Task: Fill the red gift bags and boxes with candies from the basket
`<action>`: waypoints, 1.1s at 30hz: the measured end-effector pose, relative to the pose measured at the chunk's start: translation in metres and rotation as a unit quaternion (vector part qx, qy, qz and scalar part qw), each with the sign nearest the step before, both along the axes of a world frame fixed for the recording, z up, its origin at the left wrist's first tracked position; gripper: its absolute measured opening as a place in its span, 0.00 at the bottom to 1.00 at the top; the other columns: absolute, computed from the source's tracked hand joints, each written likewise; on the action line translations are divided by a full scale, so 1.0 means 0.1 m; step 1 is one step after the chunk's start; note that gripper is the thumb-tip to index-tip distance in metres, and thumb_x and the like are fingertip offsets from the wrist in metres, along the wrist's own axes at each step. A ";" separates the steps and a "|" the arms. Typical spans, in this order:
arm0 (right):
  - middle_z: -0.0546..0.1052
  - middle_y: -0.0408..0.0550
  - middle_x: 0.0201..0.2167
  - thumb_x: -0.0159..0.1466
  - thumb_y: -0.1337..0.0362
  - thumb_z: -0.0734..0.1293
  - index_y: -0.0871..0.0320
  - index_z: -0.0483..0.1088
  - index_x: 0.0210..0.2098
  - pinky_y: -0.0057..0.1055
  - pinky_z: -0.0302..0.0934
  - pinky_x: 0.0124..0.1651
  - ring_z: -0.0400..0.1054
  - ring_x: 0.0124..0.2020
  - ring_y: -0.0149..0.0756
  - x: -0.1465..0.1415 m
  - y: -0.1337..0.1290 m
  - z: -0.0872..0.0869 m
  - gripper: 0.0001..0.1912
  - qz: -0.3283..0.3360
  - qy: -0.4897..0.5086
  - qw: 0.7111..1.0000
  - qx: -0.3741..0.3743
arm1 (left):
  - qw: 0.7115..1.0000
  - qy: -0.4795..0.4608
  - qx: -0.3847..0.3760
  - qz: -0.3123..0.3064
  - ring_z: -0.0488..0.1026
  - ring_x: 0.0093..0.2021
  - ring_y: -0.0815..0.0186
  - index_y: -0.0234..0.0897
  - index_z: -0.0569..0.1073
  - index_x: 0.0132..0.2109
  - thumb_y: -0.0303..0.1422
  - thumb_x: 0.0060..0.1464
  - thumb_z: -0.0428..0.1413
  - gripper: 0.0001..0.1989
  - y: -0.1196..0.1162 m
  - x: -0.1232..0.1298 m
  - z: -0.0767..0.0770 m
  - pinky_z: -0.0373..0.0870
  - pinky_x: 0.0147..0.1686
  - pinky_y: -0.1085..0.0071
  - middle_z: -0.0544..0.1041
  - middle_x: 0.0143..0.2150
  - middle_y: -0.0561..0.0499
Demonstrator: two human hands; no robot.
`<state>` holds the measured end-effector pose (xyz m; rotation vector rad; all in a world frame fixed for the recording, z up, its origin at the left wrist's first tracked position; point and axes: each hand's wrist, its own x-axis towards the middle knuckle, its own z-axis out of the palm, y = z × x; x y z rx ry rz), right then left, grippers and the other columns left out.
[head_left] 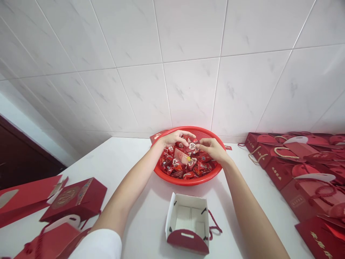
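Note:
A red plastic basket [188, 181] full of red-wrapped candies [191, 163] stands against the wall. My left hand [178, 137] reaches over its back left, fingers spread apart above the candies. From the right comes my right hand [211, 147], its thumb and fingertips pinched at the edge of a red and white wrapped candy [192, 146] between the two hands. A pale pink packet [181, 157] lies on top of the heap. In front of the basket sits an open gift box [188, 235], white inside and dark red outside, with a red cord at its right side.
Many red gift boxes [280, 169] with cord handles crowd the right side of the white table [140, 219]. More red boxes [72, 201] and a flat red carton [27, 196] are at the left. A tiled wall [188, 90] rises directly behind the basket.

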<state>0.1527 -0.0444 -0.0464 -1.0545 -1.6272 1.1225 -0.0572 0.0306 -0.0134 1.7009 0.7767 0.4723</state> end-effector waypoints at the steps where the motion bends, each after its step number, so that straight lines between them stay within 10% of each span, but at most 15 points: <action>1: 0.69 0.41 0.24 0.54 0.50 0.70 0.58 0.67 0.24 0.30 0.54 0.32 0.60 0.27 0.31 0.00 0.00 0.00 0.18 0.000 0.001 1.000 0.001 | 1.000 -0.001 0.002 -0.001 0.72 0.31 0.71 0.36 0.80 0.48 0.26 0.38 0.65 0.24 0.00 0.00 -0.01 0.67 0.34 0.73 0.77 0.29 0.55; 8: 0.62 0.38 0.20 0.53 0.50 0.70 0.57 0.63 0.21 0.29 0.48 0.29 0.53 0.24 0.28 0.01 0.02 -0.01 0.19 -0.006 -0.005 1.000 0.010 | 0.998 0.027 0.028 -0.039 0.75 0.37 0.66 0.36 0.82 0.46 0.34 0.40 0.70 0.22 0.02 0.04 -0.05 0.69 0.38 0.71 0.82 0.40 0.47; 24: 0.64 0.39 0.19 0.52 0.49 0.70 0.58 0.63 0.21 0.29 0.51 0.29 0.57 0.24 0.29 0.02 0.04 -0.05 0.20 0.019 -0.006 1.000 -0.010 | 0.995 0.043 0.076 -0.055 0.69 0.27 0.72 0.34 0.82 0.32 0.37 0.39 0.71 0.13 -0.05 0.08 0.01 0.65 0.31 0.74 0.77 0.26 0.54; 33: 0.67 0.40 0.22 0.53 0.50 0.69 0.57 0.64 0.23 0.30 0.54 0.32 0.59 0.26 0.31 0.00 0.00 0.00 0.18 -0.078 0.028 0.996 0.017 | 0.996 -0.051 -0.077 0.012 0.74 0.36 0.64 0.33 0.80 0.34 0.47 0.47 0.66 0.19 -0.03 0.11 -0.07 0.73 0.41 0.65 0.79 0.35 0.48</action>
